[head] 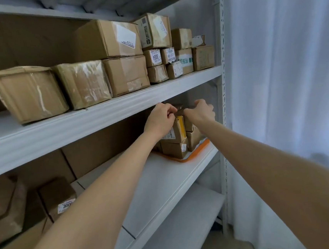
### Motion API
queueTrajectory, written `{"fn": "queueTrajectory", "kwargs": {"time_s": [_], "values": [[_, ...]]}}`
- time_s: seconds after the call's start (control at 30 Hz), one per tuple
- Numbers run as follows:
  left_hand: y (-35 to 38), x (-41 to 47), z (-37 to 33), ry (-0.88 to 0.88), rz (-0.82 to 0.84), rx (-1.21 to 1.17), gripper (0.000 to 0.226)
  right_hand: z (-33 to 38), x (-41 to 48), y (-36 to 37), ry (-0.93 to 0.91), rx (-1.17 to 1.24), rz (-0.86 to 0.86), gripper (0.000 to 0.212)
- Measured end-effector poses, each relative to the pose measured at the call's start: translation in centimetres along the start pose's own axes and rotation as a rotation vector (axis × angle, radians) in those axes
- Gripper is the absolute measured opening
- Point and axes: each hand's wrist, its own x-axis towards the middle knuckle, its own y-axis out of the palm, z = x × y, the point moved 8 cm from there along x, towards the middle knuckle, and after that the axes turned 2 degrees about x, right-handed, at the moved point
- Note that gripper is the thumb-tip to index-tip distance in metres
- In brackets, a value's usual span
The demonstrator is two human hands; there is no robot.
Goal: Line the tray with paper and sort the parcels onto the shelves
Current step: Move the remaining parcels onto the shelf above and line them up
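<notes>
While it tops the stack (178,137), left hand (160,118) and right hand (200,112) grip the parcel (179,107) between them.

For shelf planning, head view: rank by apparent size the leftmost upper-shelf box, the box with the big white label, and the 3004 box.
Leftmost box, though it is nearest the camera
White-label box
3004 box
</notes>
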Motion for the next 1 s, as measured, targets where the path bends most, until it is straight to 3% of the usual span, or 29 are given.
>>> {"fn": "queueTrajectory", "kwargs": {"time_s": [0.17,0.47,1.0], "values": [[-0.8,-6.5,3.9,-0.273,0.085,-0.002,0.029,-1.8,-5.6,2.1,0.047,-0.045,0.102,0.057],[-2.9,-19.9,10.1,-0.544,0.163,0.034,0.027,-2.5,-16.3,8.5,0.103,0.005,0.316,0.058],[-13.7,-28.7,22.3,-0.714,0.096,0.125,0.028,4.0,-27.5,25.3,0.057,0.107,0.601,0.063]]}}
